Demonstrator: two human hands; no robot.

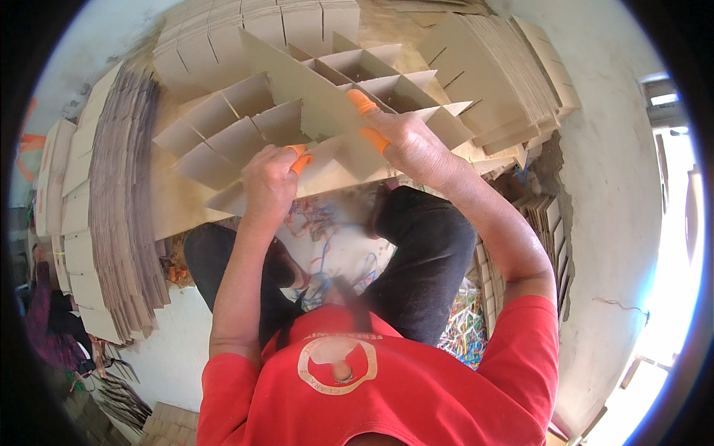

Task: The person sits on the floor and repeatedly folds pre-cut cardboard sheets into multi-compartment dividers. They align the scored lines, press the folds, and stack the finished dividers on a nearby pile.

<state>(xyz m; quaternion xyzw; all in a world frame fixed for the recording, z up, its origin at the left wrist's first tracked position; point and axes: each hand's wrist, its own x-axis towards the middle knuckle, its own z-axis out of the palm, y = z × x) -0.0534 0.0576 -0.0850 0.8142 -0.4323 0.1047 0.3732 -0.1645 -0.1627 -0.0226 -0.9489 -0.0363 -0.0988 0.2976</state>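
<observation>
A partly slotted cardboard divider grid (238, 137) stands on the wooden tabletop in front of me, its strips crossing into open cells. A long cardboard strip (316, 93) slants across the middle of it. My right hand (416, 149) pinches this strip near its right end, thumb and fingers in orange finger covers. My left hand (269, 178) is closed at the grid's near edge, with orange-covered fingertips pressed on a cardboard piece of the divider. Blur hides the exact edges between the two hands.
Stacks of slotted cardboard strips stand at the back (253, 33), at the right (487, 82) and along the left (123, 201). The wooden tabletop (175, 204) ends just before my knees. Colourful plastic straps (465, 323) lie on the floor. A wall (606, 186) rises at the right.
</observation>
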